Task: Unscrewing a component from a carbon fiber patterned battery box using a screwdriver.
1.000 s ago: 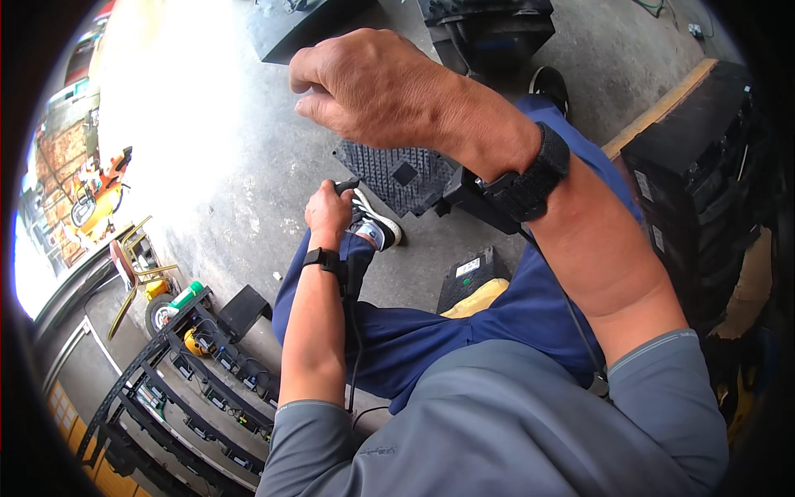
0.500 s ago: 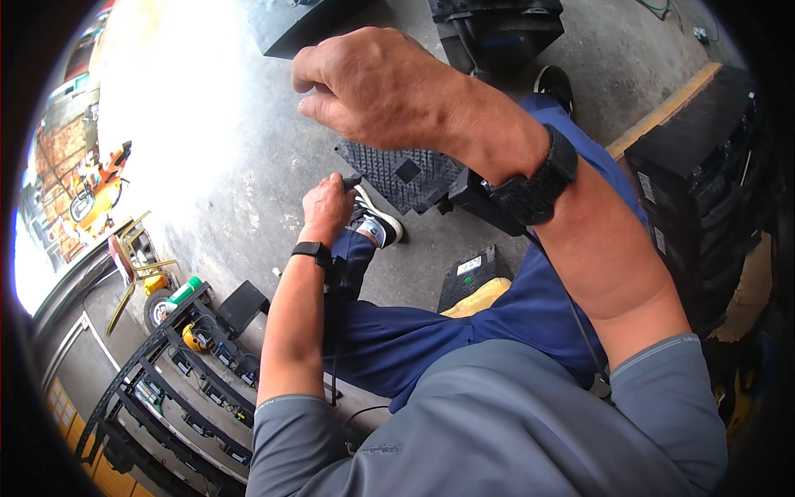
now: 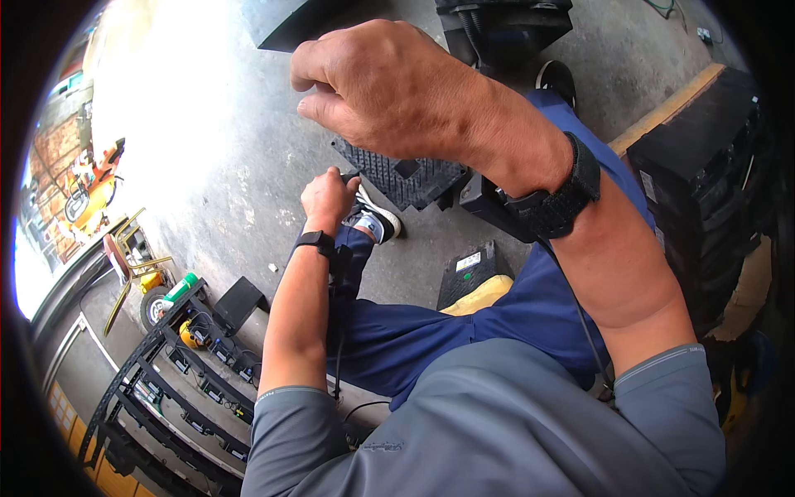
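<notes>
Handle [image 3: 352, 176], black, juts from left hand [image 3: 327, 197], beside the left shoe [image 3: 379, 220]; I see that grip closed round it. Ribbed panel [image 3: 389, 177] lies just beyond the shoe. Right hand [image 3: 377, 83] hangs above, fingers curled; I can't tell whether its grip pinches anything. Rack [image 3: 157, 377] stands lower left.

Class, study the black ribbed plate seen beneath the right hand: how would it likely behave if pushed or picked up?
The plate looks stiff, as its flat face shows no sag. With its angular outline, it would probably slide rather than roll. Its ribs might make it less slippery to hold.
</notes>
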{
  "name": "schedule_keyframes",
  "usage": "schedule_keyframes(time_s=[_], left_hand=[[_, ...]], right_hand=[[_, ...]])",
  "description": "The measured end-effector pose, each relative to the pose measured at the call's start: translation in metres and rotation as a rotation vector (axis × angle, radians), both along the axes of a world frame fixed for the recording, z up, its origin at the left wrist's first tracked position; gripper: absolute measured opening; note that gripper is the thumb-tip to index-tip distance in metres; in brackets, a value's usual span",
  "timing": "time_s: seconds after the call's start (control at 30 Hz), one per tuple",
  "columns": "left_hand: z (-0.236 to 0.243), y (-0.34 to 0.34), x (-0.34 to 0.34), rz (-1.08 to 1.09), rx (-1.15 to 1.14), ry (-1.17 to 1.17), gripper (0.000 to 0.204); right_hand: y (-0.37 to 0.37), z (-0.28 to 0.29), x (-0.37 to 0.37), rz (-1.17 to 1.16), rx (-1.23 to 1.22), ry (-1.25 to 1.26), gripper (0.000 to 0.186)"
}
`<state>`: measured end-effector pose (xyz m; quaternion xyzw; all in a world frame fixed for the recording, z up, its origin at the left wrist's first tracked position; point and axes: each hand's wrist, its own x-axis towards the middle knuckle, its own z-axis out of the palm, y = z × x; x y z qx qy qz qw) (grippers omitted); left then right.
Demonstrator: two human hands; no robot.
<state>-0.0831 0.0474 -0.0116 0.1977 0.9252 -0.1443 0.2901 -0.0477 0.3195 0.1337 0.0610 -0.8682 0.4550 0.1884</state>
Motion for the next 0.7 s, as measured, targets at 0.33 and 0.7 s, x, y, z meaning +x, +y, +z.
schedule_keyframes(time_s=[0.33, 0.7], left_hand=[[-0.003, 0.008, 0.000, 0.307, -0.016, 0.019, 0.056], [-0.010, 0.003, 0.000, 0.353, -0.006, -0.025, 0.059]], right_hand=[[0.000, 0.001, -0.002, -0.004, 0.005, -0.001, 0.014], [0.000, 0.001, -0.001, -0.012, 0.028, 0.015, 0.016]])
